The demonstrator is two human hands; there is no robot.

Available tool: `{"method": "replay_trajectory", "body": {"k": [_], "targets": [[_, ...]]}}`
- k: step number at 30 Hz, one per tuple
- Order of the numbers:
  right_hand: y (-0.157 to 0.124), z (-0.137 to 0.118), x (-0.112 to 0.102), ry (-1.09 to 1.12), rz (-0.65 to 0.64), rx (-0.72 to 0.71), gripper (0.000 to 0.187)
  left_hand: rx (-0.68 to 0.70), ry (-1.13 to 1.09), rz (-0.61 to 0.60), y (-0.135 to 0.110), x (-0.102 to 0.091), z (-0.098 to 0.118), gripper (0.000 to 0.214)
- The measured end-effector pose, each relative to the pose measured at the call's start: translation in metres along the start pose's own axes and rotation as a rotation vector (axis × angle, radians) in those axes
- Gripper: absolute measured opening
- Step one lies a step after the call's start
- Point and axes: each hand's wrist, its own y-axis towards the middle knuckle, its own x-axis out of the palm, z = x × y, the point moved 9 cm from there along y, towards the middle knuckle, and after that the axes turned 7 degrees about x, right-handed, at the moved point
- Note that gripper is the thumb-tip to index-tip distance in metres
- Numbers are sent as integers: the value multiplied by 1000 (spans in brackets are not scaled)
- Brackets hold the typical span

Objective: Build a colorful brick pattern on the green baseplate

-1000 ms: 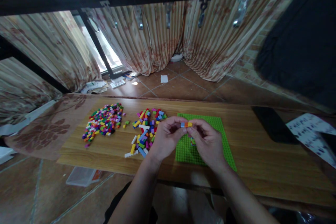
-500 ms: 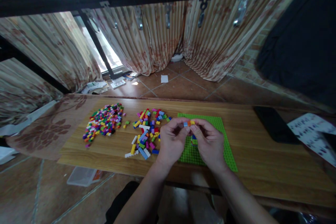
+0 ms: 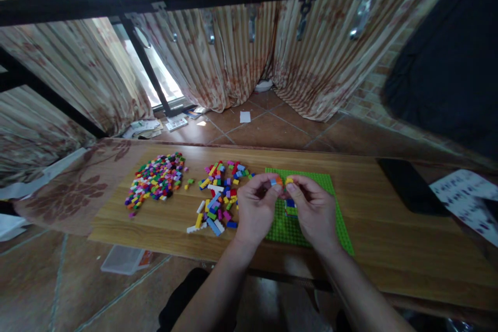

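My left hand [image 3: 257,205] and my right hand [image 3: 313,207] are raised side by side over a green studded baseplate [image 3: 334,218] on the wooden table. The left fingertips pinch a small blue and orange brick piece [image 3: 277,182]. The right fingertips pinch a small yellow brick [image 3: 289,180] just beside it, a narrow gap between the two. Below the hands a small stack of coloured bricks [image 3: 290,208] stands on the baseplate. A scatter of loose bricks [image 3: 218,194] lies just left of the left hand.
A denser pile of small bricks [image 3: 155,181] lies further left on the table [image 3: 389,249]. A black phone [image 3: 406,187] and a printed sheet [image 3: 467,197] lie at the right. A patterned cloth [image 3: 78,187] covers the left end. Curtains and a tiled floor are behind.
The brick piece that both hands held together has come apart: the yellow brick is now in the right hand, the blue and orange part in the left. Both hands drifted slightly right.
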Motion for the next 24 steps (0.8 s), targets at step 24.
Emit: {"method": "replay_trajectory", "body": {"k": [24], "targets": [[-5,27,27,438,-251,488,31,71,137,-197,6,-5,4,26]]}}
